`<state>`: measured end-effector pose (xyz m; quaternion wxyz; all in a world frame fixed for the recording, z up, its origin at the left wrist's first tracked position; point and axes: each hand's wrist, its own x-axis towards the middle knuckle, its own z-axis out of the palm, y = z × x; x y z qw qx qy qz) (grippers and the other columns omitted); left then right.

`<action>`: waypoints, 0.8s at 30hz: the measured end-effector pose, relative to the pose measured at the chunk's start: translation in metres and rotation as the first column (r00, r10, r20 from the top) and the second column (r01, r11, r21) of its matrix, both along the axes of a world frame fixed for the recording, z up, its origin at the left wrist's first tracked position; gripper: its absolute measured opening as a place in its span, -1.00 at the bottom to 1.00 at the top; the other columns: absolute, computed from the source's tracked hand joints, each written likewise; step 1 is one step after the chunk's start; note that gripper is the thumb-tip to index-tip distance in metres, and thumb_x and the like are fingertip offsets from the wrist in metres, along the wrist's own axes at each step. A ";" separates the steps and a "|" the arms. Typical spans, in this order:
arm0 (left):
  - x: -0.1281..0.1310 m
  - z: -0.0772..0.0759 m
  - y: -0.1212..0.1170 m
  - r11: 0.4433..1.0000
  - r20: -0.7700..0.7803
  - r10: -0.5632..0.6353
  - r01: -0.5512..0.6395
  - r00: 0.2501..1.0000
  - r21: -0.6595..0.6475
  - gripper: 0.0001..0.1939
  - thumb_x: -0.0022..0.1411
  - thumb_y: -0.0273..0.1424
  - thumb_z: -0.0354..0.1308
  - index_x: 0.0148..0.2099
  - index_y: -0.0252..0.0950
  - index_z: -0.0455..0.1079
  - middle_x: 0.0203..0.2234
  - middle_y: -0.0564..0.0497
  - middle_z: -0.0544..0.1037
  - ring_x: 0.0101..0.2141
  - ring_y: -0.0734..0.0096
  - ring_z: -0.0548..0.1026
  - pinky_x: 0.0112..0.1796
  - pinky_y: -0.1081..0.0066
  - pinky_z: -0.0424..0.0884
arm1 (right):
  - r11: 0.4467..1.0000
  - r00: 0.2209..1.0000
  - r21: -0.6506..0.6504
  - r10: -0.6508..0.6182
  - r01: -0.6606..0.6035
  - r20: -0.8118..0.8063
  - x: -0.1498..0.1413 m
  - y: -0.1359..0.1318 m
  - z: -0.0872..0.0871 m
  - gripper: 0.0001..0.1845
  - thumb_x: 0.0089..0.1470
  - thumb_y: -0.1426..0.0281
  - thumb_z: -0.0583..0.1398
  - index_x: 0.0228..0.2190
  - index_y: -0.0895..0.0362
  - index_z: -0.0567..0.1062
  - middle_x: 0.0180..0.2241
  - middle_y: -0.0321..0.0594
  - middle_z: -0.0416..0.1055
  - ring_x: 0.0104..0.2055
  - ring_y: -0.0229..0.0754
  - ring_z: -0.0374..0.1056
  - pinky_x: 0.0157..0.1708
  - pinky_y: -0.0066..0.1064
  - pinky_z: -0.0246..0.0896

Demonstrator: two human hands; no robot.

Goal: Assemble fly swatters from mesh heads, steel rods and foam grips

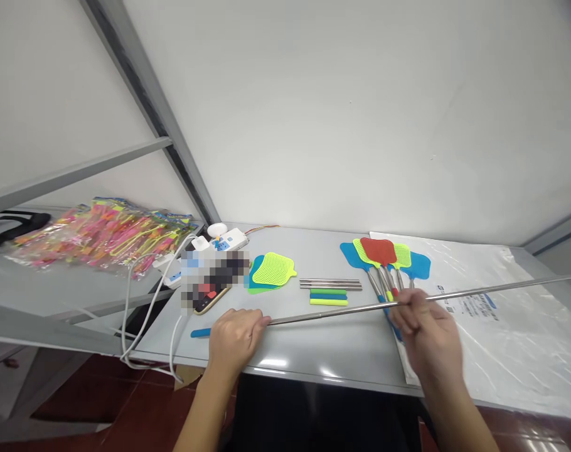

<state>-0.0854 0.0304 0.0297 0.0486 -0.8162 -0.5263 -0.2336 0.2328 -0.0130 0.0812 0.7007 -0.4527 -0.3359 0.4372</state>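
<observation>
A long metal telescopic rod with a blue handle slants across the table. My left hand is closed around the handle end. Further along, my right hand grips the metal tube, which runs out of view at the right edge, so its far end is hidden. Behind my right hand lies a fan of finished fly swatters with red, yellow and blue heads. Loose metal rods and coloured handle sleeves lie between my hands, beyond the rod. Left of them are loose swatter heads, yellow on top.
A phone lies at the left, partly blurred out, near a white power strip and white cables. Bagged pink and yellow items are piled beyond the metal frame. White plastic packaging covers the right side.
</observation>
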 end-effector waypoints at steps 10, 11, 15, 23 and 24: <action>0.010 0.009 -0.005 1.000 0.064 -0.001 0.003 0.998 -0.024 -0.64 0.36 -0.33 -0.11 -0.49 -0.23 0.29 -0.62 0.03 0.38 -0.52 0.35 0.32 -0.35 0.32 0.16 | 0.998 0.998 -0.009 -0.055 0.055 0.007 0.038 -0.004 0.008 -0.71 0.16 0.15 0.22 -0.46 0.07 0.49 -0.62 -0.40 -0.06 -0.60 -0.33 -0.06 -0.56 -0.29 -0.20; 0.007 0.010 -0.005 0.999 0.077 0.010 -0.008 0.997 -0.037 -0.65 0.36 -0.32 -0.10 -0.48 -0.23 0.29 -0.61 0.04 0.38 -0.51 0.36 0.32 -0.33 0.32 0.18 | 0.995 0.995 0.013 -0.094 0.094 -0.025 0.046 -0.004 0.010 -0.70 0.16 0.15 0.22 -0.49 0.07 0.48 -0.63 -0.40 -0.09 -0.61 -0.33 -0.09 -0.57 -0.26 -0.24; -0.012 0.009 -0.006 0.993 0.153 0.099 -0.088 0.983 -0.080 -0.62 0.38 -0.31 -0.13 -0.51 -0.22 0.20 -0.66 0.07 0.32 -0.54 0.36 0.29 -0.35 0.34 0.19 | 0.953 0.952 0.098 -0.269 0.285 -0.146 0.082 -0.005 0.016 -0.64 0.18 0.21 0.21 -0.61 0.06 0.41 -0.62 -0.38 -0.11 -0.61 -0.35 -0.11 -0.57 -0.14 -0.37; 0.004 0.007 -0.013 0.981 0.363 0.114 -0.047 0.925 -0.187 -0.73 0.40 -0.32 -0.17 -0.30 -0.23 0.27 -0.40 -0.01 0.44 -0.31 0.29 0.40 -0.23 0.36 0.30 | 0.972 0.935 0.074 -0.191 0.222 -0.300 0.074 0.004 0.018 -0.56 0.16 0.17 0.23 -0.67 0.07 0.35 -0.54 -0.28 0.15 -0.49 -0.30 0.21 -0.47 0.00 -0.05; 0.007 0.007 -0.014 0.980 0.385 0.105 -0.030 0.917 -0.196 -0.74 0.40 -0.31 -0.16 -0.28 -0.24 0.28 -0.34 -0.03 0.45 -0.26 0.27 0.40 -0.18 0.34 0.30 | 0.966 0.929 0.096 -0.198 0.239 -0.313 0.073 0.005 0.019 -0.58 0.16 0.20 0.24 -0.66 0.06 0.36 -0.57 -0.31 0.09 -0.55 -0.34 0.14 -0.52 -0.03 -0.10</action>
